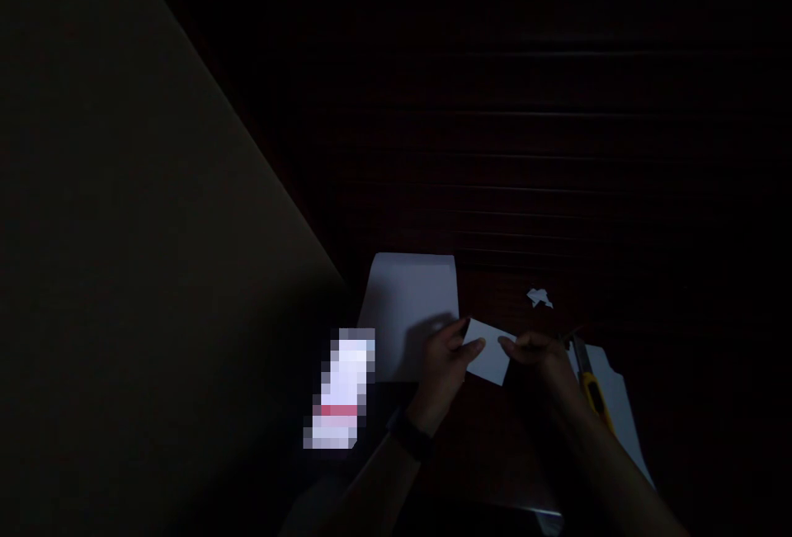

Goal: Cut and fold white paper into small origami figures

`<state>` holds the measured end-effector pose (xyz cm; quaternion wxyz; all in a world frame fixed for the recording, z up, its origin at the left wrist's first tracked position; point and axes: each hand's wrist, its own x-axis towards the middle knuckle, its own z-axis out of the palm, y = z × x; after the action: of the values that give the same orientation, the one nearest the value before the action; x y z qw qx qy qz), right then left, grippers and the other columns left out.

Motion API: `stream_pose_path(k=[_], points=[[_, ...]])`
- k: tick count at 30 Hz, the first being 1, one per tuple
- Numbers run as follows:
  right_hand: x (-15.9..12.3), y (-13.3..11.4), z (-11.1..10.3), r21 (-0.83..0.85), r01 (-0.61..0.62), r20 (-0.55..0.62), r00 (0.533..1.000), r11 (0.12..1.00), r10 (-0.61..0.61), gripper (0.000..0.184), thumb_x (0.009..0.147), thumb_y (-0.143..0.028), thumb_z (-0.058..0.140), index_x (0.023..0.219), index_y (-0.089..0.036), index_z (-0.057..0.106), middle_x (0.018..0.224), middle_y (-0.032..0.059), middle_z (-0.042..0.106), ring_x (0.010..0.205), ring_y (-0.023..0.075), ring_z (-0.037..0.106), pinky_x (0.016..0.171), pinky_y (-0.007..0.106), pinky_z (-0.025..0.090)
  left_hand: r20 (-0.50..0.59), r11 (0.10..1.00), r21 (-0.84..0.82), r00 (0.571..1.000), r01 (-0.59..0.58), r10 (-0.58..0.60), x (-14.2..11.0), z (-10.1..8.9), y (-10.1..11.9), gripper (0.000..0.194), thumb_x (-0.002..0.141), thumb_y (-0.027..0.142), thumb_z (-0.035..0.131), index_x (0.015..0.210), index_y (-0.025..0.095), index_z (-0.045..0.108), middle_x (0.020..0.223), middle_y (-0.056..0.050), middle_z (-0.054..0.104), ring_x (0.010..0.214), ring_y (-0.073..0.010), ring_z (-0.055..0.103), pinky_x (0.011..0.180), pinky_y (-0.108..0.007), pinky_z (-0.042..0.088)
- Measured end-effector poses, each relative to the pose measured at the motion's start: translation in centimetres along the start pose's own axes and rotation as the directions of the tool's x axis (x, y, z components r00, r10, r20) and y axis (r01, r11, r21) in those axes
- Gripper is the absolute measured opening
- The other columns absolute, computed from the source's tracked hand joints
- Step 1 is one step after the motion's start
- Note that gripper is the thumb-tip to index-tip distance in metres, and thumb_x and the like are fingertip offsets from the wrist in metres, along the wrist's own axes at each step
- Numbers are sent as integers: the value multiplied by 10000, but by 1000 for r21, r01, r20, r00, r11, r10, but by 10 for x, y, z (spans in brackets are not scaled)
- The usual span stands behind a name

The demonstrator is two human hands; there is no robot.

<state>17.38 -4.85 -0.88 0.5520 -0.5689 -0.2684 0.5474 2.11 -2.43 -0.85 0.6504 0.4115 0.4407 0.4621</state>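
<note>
A small white piece of paper is held up between both hands over the dark table. My left hand pinches its left side, the thumb lying on top; a dark band circles that wrist. On the right edge, my right hand grips the same paper between thumb and fingers. Behind my left hand lies a larger white sheet, partly in shadow. Beside my right forearm a yellow utility knife rests on another white sheet, which the arm partly covers.
A folded white paper piece lies beyond my right hand. To the left glows a pixelated bright screen. A pale wall slants along the left, and dark ridged panelling stands at the back. The scene is very dim.
</note>
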Motion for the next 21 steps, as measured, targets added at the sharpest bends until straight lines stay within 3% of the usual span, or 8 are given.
stream_pose_path(k=[5, 10, 16, 21], points=[[3, 5, -4, 19, -19, 0, 1000, 1000, 19, 290, 578, -301, 764, 536, -200, 495, 523, -26, 555, 510, 153, 528, 510, 265, 397, 35, 999, -42, 999, 27, -25, 0, -1, 1, 448, 675, 317, 713, 1075, 134, 624, 870, -98, 705, 746, -226, 665, 644, -308, 525], [-3, -1, -1, -45, 30, 50, 998, 999, -27, 292, 762, -464, 584, 665, -188, 575, 618, 18, 601, 543, 170, 533, 514, 276, 400, 27, 999, -31, 999, 25, -25, -2, -1, 6, 385, 671, 330, 714, 993, 128, 655, 875, -97, 706, 754, -223, 668, 642, -288, 516], [-5, -10, -2, -246, 128, -57, 988, 961, -146, 306, 686, -434, 684, 585, -190, 530, 557, -14, 537, 525, 143, 486, 499, 246, 372, 11, 998, -2, 998, 65, -65, -3, -1, 8, 382, 654, 344, 724, 963, 128, 664, 862, -103, 706, 724, -224, 668, 590, -273, 508], [-7, -10, -4, -394, 153, -68, 979, 906, -194, 376, 771, -534, 542, 687, -172, 604, 650, 36, 606, 597, 178, 533, 521, 261, 392, 34, 997, -30, 996, 78, -77, -3, -2, 9, 326, 653, 335, 727, 900, 129, 677, 885, -107, 701, 751, -219, 664, 626, -274, 500]])
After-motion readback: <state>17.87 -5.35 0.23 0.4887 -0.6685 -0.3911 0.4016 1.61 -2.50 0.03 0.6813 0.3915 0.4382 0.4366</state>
